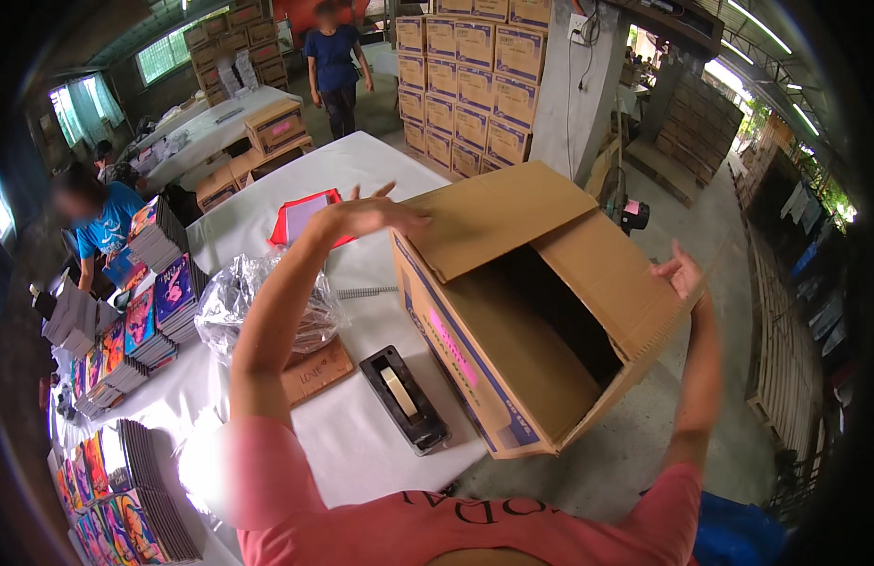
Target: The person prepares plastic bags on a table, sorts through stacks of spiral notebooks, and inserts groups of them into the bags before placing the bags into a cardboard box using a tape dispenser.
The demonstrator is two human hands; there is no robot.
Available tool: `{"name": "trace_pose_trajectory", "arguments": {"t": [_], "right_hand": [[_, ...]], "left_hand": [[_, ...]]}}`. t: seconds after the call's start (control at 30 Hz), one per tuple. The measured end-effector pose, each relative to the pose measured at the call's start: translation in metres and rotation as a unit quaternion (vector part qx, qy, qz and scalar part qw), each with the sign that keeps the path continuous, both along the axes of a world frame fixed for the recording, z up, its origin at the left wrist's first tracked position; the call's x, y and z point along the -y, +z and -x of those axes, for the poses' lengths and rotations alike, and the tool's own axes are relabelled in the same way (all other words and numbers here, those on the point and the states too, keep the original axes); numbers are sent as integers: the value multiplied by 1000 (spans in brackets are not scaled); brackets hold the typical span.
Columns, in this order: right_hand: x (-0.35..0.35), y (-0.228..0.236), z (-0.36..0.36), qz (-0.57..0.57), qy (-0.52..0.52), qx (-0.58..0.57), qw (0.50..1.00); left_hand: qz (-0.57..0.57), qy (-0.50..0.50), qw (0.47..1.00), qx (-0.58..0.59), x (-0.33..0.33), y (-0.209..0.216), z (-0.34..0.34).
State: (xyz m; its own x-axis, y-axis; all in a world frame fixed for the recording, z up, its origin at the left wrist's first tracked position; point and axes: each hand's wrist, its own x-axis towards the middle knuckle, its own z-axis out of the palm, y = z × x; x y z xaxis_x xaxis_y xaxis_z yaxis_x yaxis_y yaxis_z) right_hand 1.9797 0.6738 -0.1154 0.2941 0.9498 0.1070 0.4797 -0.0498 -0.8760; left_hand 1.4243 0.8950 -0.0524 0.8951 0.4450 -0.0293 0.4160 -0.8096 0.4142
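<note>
A large brown cardboard box (460, 349) with a blue printed band and a pink label stands at the table's right edge, its top partly open onto a dark inside. My left hand (366, 215) rests at the far left corner of the far flap (503, 208), fingers spread. On the box's right side, my right hand (680, 272) touches the edge of the right flap (611, 278); its fingers are apart and partly hidden by cardboard. Left of the box lies a black tape dispenser (404, 401) with a roll of tape. What the box holds cannot be seen.
Crumpled clear plastic (258, 307) lies beside a brown wooden block (319, 370) on the white table (352, 462). A red folder (309, 217) is farther back. Stacks of colourful notebooks (125, 500) line the left. Two people work nearby; stacked cartons (474, 85) stand behind.
</note>
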Motion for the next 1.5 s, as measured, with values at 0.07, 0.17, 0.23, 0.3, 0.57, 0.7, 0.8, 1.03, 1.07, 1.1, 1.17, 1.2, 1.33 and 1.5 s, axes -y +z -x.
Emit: {"name": "trace_pose_trajectory", "arguments": {"t": [0.07,0.17,0.23,0.3,0.57,0.7,0.8,1.03,1.07,1.1,1.17,1.2,1.33,1.5], "right_hand": [[6,-4,6,-92,-262,-12,961],[13,5,73,-81,-285,64,953],[28,10,126,-24,-158,220,962],[42,19,168,17,-36,370,928],[41,41,204,72,52,404,910],[32,39,194,54,72,389,917],[30,43,198,33,88,360,928],[33,39,173,-62,116,253,958],[32,43,177,-87,118,249,957],[35,46,181,-106,118,246,956],[45,52,194,-150,122,271,943],[66,64,192,-173,101,293,935],[156,83,233,-222,-12,460,859],[167,44,372,-477,310,39,822]], "left_hand": [[-215,82,963,-143,58,19,-34],[-251,107,931,-243,67,-3,-66],[-220,141,920,-291,77,2,-74],[-241,138,936,-216,75,-3,-68],[-113,73,974,183,69,-66,-3],[-101,51,976,185,88,-60,-9],[-96,56,975,191,107,-66,-9],[-174,176,959,140,203,-55,41],[-192,215,945,155,220,-64,68],[-205,252,930,170,237,-76,96],[-192,376,882,209,279,-103,164],[-165,464,849,193,297,-116,195],[-131,768,622,81,411,-184,320],[-65,852,519,2,568,-252,394]]}}
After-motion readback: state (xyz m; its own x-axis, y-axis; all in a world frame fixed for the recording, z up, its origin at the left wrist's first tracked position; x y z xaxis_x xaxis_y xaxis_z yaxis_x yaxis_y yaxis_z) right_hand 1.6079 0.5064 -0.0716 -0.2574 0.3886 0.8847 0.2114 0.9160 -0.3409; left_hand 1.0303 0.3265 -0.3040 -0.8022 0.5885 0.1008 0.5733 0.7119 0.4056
